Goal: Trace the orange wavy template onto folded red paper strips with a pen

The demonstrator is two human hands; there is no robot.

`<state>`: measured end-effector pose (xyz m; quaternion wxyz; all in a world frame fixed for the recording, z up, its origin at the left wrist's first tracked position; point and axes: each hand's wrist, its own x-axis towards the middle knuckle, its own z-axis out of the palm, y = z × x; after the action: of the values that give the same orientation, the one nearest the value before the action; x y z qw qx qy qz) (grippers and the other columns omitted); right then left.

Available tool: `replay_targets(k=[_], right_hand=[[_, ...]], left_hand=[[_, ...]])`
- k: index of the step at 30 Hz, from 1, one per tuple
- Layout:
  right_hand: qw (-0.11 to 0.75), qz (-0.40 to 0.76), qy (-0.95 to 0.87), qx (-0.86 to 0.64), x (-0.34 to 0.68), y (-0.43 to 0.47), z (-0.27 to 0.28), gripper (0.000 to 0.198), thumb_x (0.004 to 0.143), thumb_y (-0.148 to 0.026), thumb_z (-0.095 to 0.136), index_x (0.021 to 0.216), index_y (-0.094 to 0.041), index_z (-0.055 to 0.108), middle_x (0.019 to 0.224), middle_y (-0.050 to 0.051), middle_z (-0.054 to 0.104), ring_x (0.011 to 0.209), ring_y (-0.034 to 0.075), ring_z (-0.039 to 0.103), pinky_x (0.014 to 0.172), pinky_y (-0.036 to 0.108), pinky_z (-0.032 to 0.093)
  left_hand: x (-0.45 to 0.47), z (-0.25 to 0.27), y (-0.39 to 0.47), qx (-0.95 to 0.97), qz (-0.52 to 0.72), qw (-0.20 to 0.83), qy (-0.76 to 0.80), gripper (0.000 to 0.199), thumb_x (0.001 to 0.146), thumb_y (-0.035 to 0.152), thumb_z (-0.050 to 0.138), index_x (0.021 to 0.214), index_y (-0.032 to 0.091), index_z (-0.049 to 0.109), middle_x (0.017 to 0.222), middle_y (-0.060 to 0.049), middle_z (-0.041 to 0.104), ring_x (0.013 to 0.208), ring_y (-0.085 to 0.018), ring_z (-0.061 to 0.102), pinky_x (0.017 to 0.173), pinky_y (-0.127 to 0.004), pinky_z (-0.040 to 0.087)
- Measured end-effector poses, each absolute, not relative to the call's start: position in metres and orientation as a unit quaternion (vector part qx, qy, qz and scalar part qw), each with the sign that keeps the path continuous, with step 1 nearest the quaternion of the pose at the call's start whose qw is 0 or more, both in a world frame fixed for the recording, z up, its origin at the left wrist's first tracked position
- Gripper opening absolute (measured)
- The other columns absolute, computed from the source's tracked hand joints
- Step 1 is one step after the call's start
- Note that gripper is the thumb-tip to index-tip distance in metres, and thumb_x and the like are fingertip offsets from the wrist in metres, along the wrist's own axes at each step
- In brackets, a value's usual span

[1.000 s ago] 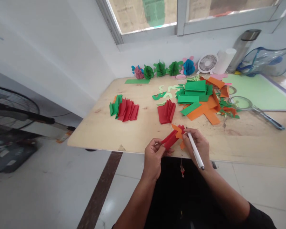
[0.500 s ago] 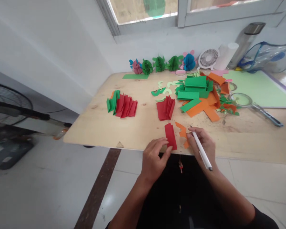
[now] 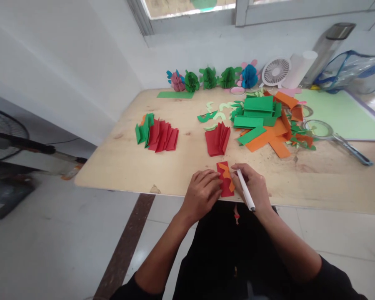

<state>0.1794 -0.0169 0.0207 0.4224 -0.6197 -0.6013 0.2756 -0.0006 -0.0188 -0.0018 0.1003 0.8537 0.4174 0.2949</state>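
Observation:
At the table's front edge lies a folded red paper strip point(image 3: 228, 191). On top of it rests a wavy-cut orange paper piece point(image 3: 226, 173). My left hand point(image 3: 203, 189) holds the strip's left edge, its fingers bent and close together. A white pen point(image 3: 245, 191) is gripped in my right hand point(image 3: 256, 183), its dark end pointing back toward my wrist. The fingertips of that hand are at the right side of the orange piece; whether they pinch it is hard to see. Just behind stand folded red papers point(image 3: 218, 140).
On the left are more folded red papers point(image 3: 164, 136) beside green ones point(image 3: 145, 130). Green folded papers point(image 3: 258, 110) and orange strips point(image 3: 270, 139) pile up at right, near scissors or a cutter point(image 3: 351, 153). Paper figures point(image 3: 208, 78) and a small fan point(image 3: 276, 72) line the wall.
The orange piece has moved left from the bare table onto the red strip. My right hand, with the pen, has come left with it. My left hand's fingers have drawn closer together.

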Motion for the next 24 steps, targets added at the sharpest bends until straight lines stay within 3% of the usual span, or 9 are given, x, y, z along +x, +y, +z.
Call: replay_targets(k=[6, 13, 24], right_hand=[[0.362, 0.195, -0.678, -0.609, 0.185, -0.026, 0.02, 0.018, 0.088, -0.034, 0.054, 0.096, -0.024, 0.066, 0.075, 0.002, 0.073, 0.066, 0.017, 0.068, 0.063, 0.027, 0.05], [0.36, 0.076, -0.749, -0.55, 0.193, -0.037, 0.009, 0.018, 0.092, -0.026, 0.051, 0.106, -0.023, 0.063, 0.089, 0.005, 0.073, 0.082, 0.02, 0.067, 0.076, 0.033, 0.049], [0.311, 0.056, -0.819, -0.478, 0.195, -0.031, 0.006, 0.024, 0.093, -0.021, 0.049, 0.113, -0.02, 0.062, 0.093, 0.008, 0.072, 0.089, 0.023, 0.063, 0.079, 0.038, 0.046]], left_hand=[[-0.001, -0.001, -0.018, 0.844, 0.303, 0.113, 0.427, 0.017, 0.088, 0.023, 0.058, 0.103, 0.021, 0.065, 0.116, -0.008, 0.068, 0.116, -0.024, 0.058, 0.104, -0.044, 0.044], [-0.002, 0.003, -0.016, 0.858, 0.283, 0.111, 0.415, 0.022, 0.089, 0.024, 0.056, 0.109, 0.021, 0.065, 0.117, -0.009, 0.067, 0.117, -0.025, 0.057, 0.103, -0.044, 0.043], [-0.005, 0.006, -0.011, 0.864, 0.266, 0.126, 0.409, 0.023, 0.09, 0.025, 0.055, 0.11, 0.021, 0.066, 0.118, -0.009, 0.067, 0.118, -0.025, 0.056, 0.103, -0.045, 0.042]])
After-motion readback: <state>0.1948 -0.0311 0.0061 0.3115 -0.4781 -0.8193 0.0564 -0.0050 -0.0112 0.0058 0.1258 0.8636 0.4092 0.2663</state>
